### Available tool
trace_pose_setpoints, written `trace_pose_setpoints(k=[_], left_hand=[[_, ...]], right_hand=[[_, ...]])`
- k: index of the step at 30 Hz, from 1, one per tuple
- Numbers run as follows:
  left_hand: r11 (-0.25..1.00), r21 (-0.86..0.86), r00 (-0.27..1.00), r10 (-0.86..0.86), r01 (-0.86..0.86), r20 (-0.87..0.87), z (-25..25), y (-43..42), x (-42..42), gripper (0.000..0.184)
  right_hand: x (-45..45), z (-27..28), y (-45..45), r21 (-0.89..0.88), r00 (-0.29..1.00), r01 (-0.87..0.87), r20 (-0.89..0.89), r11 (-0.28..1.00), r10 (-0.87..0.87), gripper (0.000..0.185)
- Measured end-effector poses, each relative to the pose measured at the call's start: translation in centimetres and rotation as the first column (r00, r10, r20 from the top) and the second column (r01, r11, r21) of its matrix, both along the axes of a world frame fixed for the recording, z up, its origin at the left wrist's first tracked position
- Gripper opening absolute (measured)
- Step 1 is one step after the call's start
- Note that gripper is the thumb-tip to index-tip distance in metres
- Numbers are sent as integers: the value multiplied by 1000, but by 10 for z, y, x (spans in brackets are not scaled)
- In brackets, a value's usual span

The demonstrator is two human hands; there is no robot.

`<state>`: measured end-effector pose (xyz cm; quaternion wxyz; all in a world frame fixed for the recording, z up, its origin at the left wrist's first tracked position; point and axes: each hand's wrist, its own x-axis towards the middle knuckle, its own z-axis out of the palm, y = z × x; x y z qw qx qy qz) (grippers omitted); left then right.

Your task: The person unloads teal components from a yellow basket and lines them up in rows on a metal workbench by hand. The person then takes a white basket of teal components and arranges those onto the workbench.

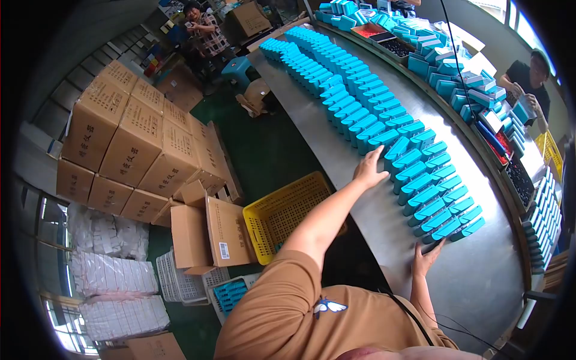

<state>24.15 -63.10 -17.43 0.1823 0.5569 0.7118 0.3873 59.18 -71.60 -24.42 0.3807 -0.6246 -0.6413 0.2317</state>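
Left hand (370, 172) and right hand (423, 260), both spread, are bracketing the nearest teal devices (429, 208) from nine and six o'clock.

Tally: two hands, two rows of teal devices, three co-workers, two yellow baskets.
Left hand (371, 173) and right hand (425, 260) counted, one each; teal devices (429, 209) on the surface (390, 246) put at several dozen, exact number lost to overlap. Co-workers (211, 31) noted as three, one cut off by the top edge. Yellow baskets (254, 235) counted as two, blue stool (238, 70) as one. Stacked cartons (132, 141) logged as at least ten, rear ones hidden; red parts (367, 30) seen in two lots, black parts (397, 48) likewise.
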Motion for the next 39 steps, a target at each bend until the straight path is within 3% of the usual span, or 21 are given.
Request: trace_pose_setpoints(k=[2, 4, 6, 7, 10, 11, 13, 16, 19, 23, 27, 29, 30, 33, 37, 39], left_hand=[[994, 108, 998, -11, 4, 67, -20, -45, -10, 86], [978, -199, 972, 103, -60, 209, -15, -118, -16, 76], [947, -291, 898, 243, -137, 366, -98, -197, -41, 64], [900, -408, 827, 342, -152, 447, -105, -243, -49, 60], [703, -591, 785, 593, -396, 180, -169, -397, -62, 41], [699, -536, 756, 634, -473, 159, -182, -446, -57, 31], [557, -636, 612, 774, -534, 164, -211, -531, -45, 19], [318, -773, 421, 904, -549, 72, -172, -577, -12, 20], [290, -778, 389, 919, -557, 64, -185, -598, -2, 17], [342, -752, 292, 934, -563, 206, -211, -591, -18, 7], [359, -826, 192, 933, -435, 304, -254, -579, -63, 8], [356, -875, 193, 932, -330, 306, -268, -566, -104, 10], [414, -836, 241, 907, -361, 345, -295, -566, -119, 13], [432, -844, 320, 887, -317, 334, -393, -563, -166, 4], [317, -924, 412, 887, -215, 208, -491, -540, -234, 26], [211, -922, 353, 932, -324, 89, -542, -530, -250, 36]], right_hand=[[8, -3, 2, -3, 1000, -21, -14, 1000, 20, 90], [18, -12, -2, -43, 995, -36, -91, 998, 32, 85], [26, -21, -6, -44, 989, -29, -145, 999, 22, 68], [26, -16, -10, -83, 978, -29, -208, 996, 11, 60], [18, 2, -25, -190, 982, -103, -175, 976, 69, 30], [13, 6, -32, -203, 964, -198, -218, 959, 153, 22], [-7, 10, -42, -219, 895, -390, -320, 894, 312, 5], [-67, 32, -54, -316, 813, -571, -346, 758, 468, 2], [-135, 40, -60, -403, 727, -686, -386, 606, 567, 3], [-224, 26, -80, -545, 674, -716, -376, 436, 636, 8], [-302, -28, -109, -735, 593, -627, -236, 257, 770, 16], [-341, -71, -123, -792, 442, -583, -120, 183, 889, 22], [-363, -94, -131, -817, 392, -554, -85, 162, 916, 24], [-428, -180, -156, -882, 250, -458, -9, 110, 968, 29], [-483, -338, -179, -961, 231, -277, -44, 22, 972, 38], [-509, -405, -191, -970, 247, -243, -50, 12, 968, 40]])
